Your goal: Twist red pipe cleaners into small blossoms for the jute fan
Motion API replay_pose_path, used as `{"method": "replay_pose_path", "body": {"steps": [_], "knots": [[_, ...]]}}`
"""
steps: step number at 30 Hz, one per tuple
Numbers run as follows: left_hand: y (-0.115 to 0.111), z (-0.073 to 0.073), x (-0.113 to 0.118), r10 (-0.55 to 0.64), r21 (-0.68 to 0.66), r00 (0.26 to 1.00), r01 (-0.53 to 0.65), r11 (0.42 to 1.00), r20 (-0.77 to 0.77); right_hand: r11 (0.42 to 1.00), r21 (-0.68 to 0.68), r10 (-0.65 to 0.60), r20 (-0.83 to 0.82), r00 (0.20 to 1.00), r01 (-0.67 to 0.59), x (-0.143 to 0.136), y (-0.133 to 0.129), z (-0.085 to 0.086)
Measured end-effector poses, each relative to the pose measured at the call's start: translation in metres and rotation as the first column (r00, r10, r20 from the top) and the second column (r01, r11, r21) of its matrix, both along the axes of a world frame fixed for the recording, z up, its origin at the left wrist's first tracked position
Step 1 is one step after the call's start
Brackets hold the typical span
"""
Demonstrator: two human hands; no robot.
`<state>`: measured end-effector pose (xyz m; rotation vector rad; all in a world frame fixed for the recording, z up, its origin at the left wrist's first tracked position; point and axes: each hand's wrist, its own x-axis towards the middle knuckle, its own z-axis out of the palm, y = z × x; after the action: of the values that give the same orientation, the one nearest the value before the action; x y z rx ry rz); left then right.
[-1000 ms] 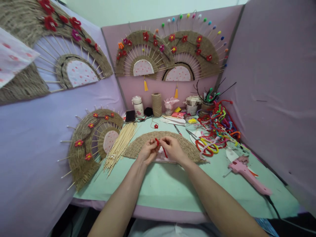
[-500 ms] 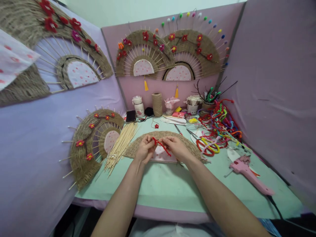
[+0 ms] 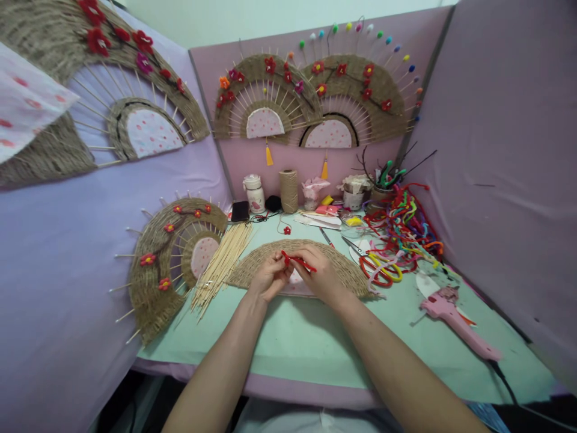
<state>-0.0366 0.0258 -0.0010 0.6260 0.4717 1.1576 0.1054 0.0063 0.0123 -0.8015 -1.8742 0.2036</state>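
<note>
Both hands meet over a half-round woven jute fan [image 3: 342, 270] on the green table [image 3: 306, 343]. The left hand [image 3: 269, 278] and right hand [image 3: 318, 273] pinch a red fuzzy pipe cleaner [image 3: 297, 261] between their fingertips. A bundle of thin bamboo skewers [image 3: 220, 264] lies left of the left hand; a pink plastic glue gun [image 3: 455, 322] lies well right of the right hand.

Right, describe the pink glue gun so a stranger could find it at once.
Start at the mint-green table and go to its right side, beside the purple partition. Past the pile of coloured pipe cleaners and the scissors lies the glue gun, flat on its side. It alone is pink plastic trailing a black cord.
</note>
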Motion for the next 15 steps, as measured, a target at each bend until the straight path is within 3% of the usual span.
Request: {"method": "replay_pose_path", "body": {"steps": [3,6,8,10,12,13,14,15], "knots": [[-0.001,0.001,0.001,0.007,0.013,1.0,-0.007,1.0,-0.02,0.996,-0.09,-0.001,-0.05,0.999,-0.004,-0.002,0.001,0.0],[-0.002,0.005,-0.001,0.039,0.106,0.995,-0.029,0.994,-0.097,0.938,-0.335,0.025,-0.188,0.982,-0.088,-0.003,0.0,0.002],[-0.003,0.009,-0.005,0.07,0.232,0.977,-0.022,0.972,-0.201,0.803,-0.555,0.048,-0.302,0.952,-0.217,-0.001,0.0,0.004],[-0.003,0.013,-0.009,0.097,0.363,0.941,0.029,0.931,-0.323,0.574,-0.71,0.085,-0.445,0.892,-0.409,0.003,0.0,0.006],[-0.004,0.015,-0.012,0.111,0.44,0.907,0.087,0.894,-0.406,0.321,-0.74,0.11,-0.59,0.8,-0.591,0.005,0.0,0.007],[-0.004,0.015,-0.012,0.112,0.451,0.903,0.097,0.887,-0.414,0.227,-0.726,0.108,-0.643,0.758,-0.649,0.006,0.001,0.008],[-0.004,0.014,-0.012,0.112,0.444,0.912,0.083,0.892,-0.395,0.18,-0.711,0.102,-0.674,0.732,-0.68,0.006,0.001,0.008],[-0.003,0.013,-0.011,0.117,0.419,0.931,0.042,0.907,-0.347,0.191,-0.704,0.092,-0.681,0.726,-0.684,0.006,0.002,0.007]]}}
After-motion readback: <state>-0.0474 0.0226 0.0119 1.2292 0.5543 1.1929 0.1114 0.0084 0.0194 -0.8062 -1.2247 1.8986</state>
